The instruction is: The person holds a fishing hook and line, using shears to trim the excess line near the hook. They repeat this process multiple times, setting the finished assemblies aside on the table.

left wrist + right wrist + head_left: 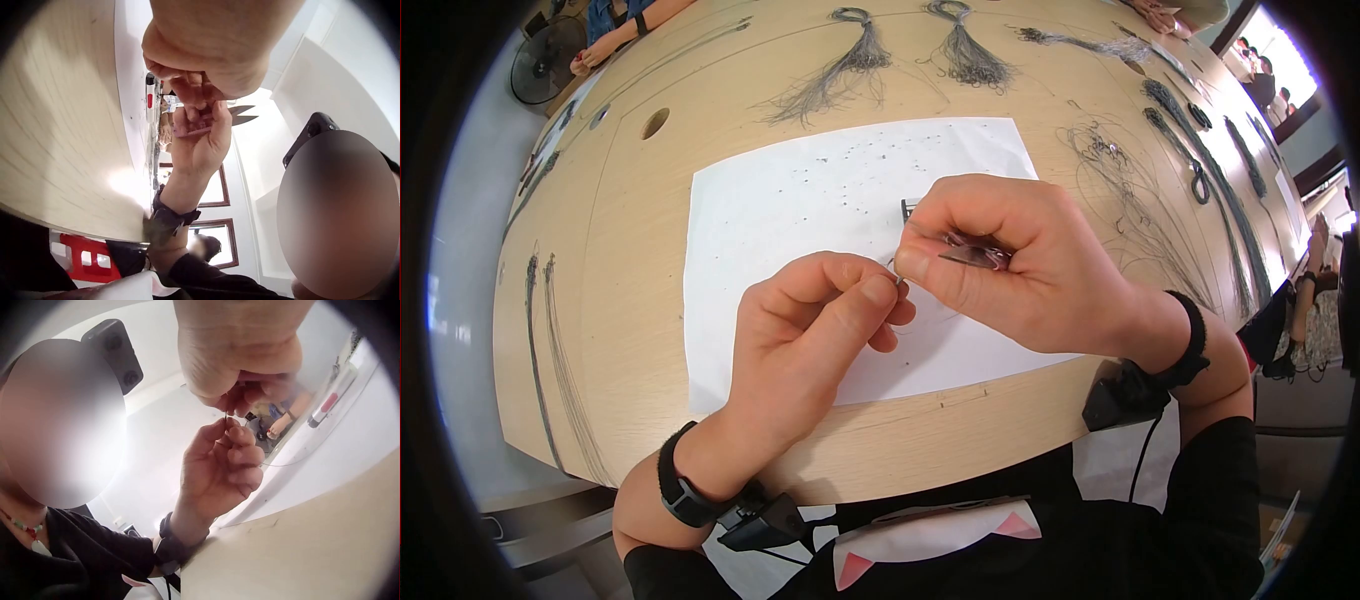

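Over the white paper (pixel 750 240), both hands meet at the fingertips. My left hand (pixel 810 320) pinches a thin wire (pixel 226 414) between thumb and forefinger, its other fingers curled. The right hand (pixel 1010 260) pinches the same wire just above, thumb against forefinger. Tucked in the right palm are small scissors (pixel 245 117) with a pink handle (pixel 195 130), their blades sticking out past the hand. A slack length of wire (pixel 284 465) loops away from the left hand in the right wrist view. The pinched wire ends are mostly hidden by fingers.
Tiny dark bits (pixel 883 156) are scattered on the paper. A white tool with a red part (pixel 330 402) lies behind the hands. Looped wire bundles (pixel 865 48) lie at the table's back, loose wires (pixel 1125 190) and dark bundles (pixel 1210 160) at right, more strands (pixel 540 340) at left.
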Demonstrator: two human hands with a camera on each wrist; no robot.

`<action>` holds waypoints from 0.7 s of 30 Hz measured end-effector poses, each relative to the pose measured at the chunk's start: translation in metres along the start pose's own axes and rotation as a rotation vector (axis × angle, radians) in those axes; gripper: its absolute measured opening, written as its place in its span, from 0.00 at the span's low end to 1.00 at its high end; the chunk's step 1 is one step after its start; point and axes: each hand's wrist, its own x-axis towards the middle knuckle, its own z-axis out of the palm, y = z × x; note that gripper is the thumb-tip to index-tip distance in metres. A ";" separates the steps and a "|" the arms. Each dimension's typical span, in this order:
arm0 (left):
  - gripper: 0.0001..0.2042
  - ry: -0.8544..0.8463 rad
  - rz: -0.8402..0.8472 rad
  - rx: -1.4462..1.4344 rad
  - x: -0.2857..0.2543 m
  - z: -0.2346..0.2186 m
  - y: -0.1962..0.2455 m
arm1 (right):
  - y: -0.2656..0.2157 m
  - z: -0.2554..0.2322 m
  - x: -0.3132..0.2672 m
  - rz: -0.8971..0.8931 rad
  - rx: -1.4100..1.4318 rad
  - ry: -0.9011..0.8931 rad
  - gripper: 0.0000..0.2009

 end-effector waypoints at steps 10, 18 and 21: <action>0.05 0.033 0.006 0.007 0.000 0.000 0.001 | -0.002 -0.002 -0.001 0.079 0.052 0.019 0.04; 0.04 0.009 0.004 0.003 0.000 -0.001 -0.002 | 0.002 0.001 0.000 -0.043 -0.005 0.031 0.01; 0.05 0.020 -0.006 0.016 0.001 0.001 -0.001 | 0.003 0.002 0.000 -0.054 0.013 0.031 0.01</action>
